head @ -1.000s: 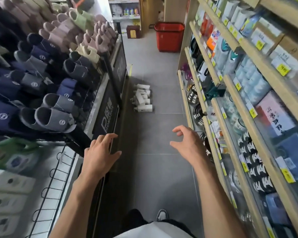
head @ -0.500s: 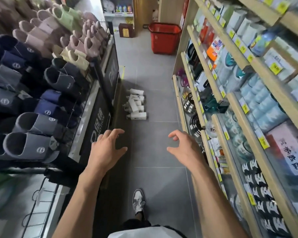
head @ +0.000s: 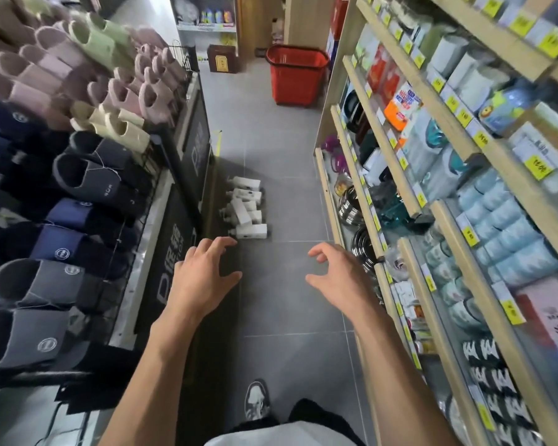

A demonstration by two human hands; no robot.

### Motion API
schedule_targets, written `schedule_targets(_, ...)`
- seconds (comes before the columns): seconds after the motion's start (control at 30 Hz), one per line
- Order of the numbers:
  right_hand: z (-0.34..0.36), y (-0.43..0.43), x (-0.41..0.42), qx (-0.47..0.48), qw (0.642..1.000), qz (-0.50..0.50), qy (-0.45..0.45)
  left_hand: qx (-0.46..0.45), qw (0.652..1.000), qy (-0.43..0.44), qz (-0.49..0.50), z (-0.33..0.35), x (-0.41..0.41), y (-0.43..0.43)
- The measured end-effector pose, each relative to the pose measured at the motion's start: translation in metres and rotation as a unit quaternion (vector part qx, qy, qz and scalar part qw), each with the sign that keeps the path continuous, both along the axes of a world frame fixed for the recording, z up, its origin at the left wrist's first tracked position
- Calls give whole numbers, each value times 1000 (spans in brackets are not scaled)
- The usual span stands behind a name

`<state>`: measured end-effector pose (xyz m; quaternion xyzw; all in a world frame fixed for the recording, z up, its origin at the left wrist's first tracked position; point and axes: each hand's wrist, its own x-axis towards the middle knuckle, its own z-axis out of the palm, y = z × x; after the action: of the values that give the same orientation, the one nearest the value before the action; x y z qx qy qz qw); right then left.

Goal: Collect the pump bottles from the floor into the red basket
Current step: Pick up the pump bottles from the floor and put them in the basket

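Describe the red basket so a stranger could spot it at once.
Follow the grey-tiled aisle between the slipper rack and the wooden shelves to its far end. The red basket stands there by the shelves' end. It alone is bright red and open-topped; the neighbouring box is brown.

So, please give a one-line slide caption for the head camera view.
Empty left hand and right hand reach toward pump bottles on the floor; red basket waits beyond.

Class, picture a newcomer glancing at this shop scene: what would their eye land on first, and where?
The left hand and right hand, both empty, reach forward in the foreground. Just beyond them white bottles lie heaped on the floor beside the slipper rack. The red basket stands farther back.
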<state>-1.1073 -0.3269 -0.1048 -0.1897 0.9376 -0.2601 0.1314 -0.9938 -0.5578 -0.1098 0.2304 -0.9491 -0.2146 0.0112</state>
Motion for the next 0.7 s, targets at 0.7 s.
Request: schedule_targets(0.7, -15, -22, -168, -44, 998, 39, -18, -21, 998, -43, 47, -9, -126, 1)
